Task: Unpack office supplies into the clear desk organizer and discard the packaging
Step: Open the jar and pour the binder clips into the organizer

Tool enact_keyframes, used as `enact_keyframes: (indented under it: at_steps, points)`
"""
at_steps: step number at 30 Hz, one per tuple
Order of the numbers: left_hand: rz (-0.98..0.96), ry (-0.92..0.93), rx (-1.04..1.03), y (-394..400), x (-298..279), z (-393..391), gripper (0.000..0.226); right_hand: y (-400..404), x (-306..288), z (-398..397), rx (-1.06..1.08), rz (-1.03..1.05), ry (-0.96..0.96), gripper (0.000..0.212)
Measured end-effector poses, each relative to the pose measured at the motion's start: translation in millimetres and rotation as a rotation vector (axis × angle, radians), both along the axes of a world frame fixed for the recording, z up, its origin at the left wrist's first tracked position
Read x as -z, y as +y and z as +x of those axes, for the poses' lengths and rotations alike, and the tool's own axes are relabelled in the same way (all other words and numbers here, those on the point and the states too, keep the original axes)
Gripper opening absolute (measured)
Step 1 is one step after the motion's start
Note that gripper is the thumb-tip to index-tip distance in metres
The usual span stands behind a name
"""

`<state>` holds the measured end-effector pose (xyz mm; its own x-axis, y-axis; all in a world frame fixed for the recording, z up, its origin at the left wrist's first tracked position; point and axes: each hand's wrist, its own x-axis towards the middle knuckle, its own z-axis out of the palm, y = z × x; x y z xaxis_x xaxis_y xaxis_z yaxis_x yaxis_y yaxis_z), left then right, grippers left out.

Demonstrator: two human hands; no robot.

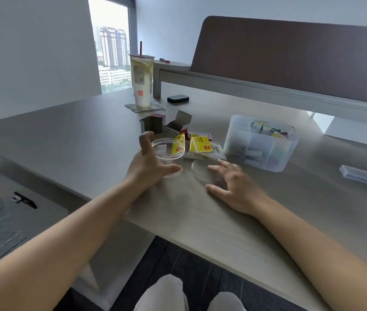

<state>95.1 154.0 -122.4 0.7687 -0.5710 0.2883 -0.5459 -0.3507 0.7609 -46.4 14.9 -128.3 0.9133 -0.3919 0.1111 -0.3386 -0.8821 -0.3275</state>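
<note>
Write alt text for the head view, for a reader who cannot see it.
Left hand curls round a clear round tub on a desk; right hand rests open beside its flat lid. Behind lie yellow packets, opened boxes and a partly filled clear organizer.

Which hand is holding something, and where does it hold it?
The left hand grips the round clear container around its side. The right hand holds nothing.
</note>
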Motion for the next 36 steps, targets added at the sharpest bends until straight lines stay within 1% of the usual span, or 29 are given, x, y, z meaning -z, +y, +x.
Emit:
enact_keyframes:
  at_steps: [5,12,15,18,20,22,25,27,29,32,36]
  points:
    - [0.027,0.013,-0.066,0.0,1.7,30.8,0.092,-1.4,-0.2,30.9,0.002,-0.035,0.117,0.064]
    - [0.131,0.054,-0.109,-23.0,1.1,66.4,0.092,-15.2,0.1,71.8,0.029,-0.024,0.158,0.068]
    - [0.177,0.046,-0.116,-28.3,3.3,73.7,0.097,-20.0,1.5,80.0,0.044,-0.027,0.141,0.071]
    - [0.155,0.026,-0.117,-24.9,2.5,72.2,0.1,-19.4,2.0,76.8,0.035,-0.003,0.06,0.071]
    - [0.146,-0.036,-0.133,-18.1,-0.3,66.8,0.099,-16.5,1.1,68.2,0.022,0.007,-0.007,0.068]
    - [0.152,-0.15,-0.127,-12.2,-5.3,56.0,0.094,-13.6,0.2,53.2,0.011,0.005,-0.02,0.065]
    - [0.118,-0.297,-0.022,-14.4,-13.9,24.6,0.079,-15.5,0.3,16.7,0.011,-0.003,-0.002,0.061]
    - [0.107,-0.343,0.121,-28.1,-16.9,-2.3,0.068,-23.7,0.9,-13.4,0.042,0.004,0.003,0.058]
    - [0.174,-0.366,0.272,-49.6,-16.7,-30.2,0.061,-35.8,0.7,-44.6,0.12,0.03,0.002,0.056]
    - [0.274,-0.405,0.448,-86.7,-11.9,-69.0,0.06,-57.3,1.4,-88.4,0.27,0.03,0.012,0.052]
    - [0.39,-0.435,0.605,-130.8,-3.5,-106.3,0.063,-86.5,2.0,-134.1,0.425,0.012,-0.005,0.048]
